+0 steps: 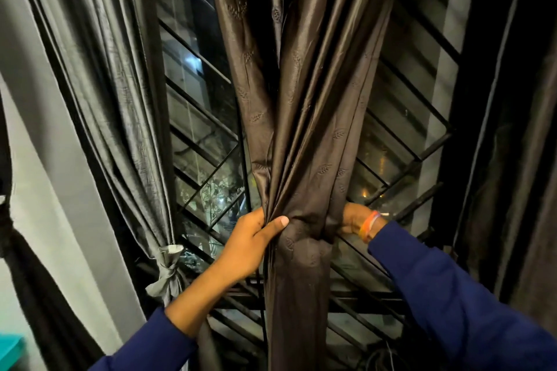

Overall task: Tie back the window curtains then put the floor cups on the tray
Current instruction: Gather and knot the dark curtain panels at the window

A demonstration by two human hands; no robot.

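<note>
Centrally, glossy dark brown satin curtain [301,129] hung gathered mid-frame; left hand [253,238] pinched folds, right hand [355,218] behind bunch, fingers hidden. Soft, slippery; best gripped at gathered waist.

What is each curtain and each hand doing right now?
Brown curtain: gathered into a bunch at the middle, not yet tied.
Grey curtain: pulled aside, tied back with a knotted band.
Left hand: grips the bunch from the left.
Right hand: reaches behind the bunch, fingers hidden.

Dim, sharp — wide-angle edge bowing
</note>
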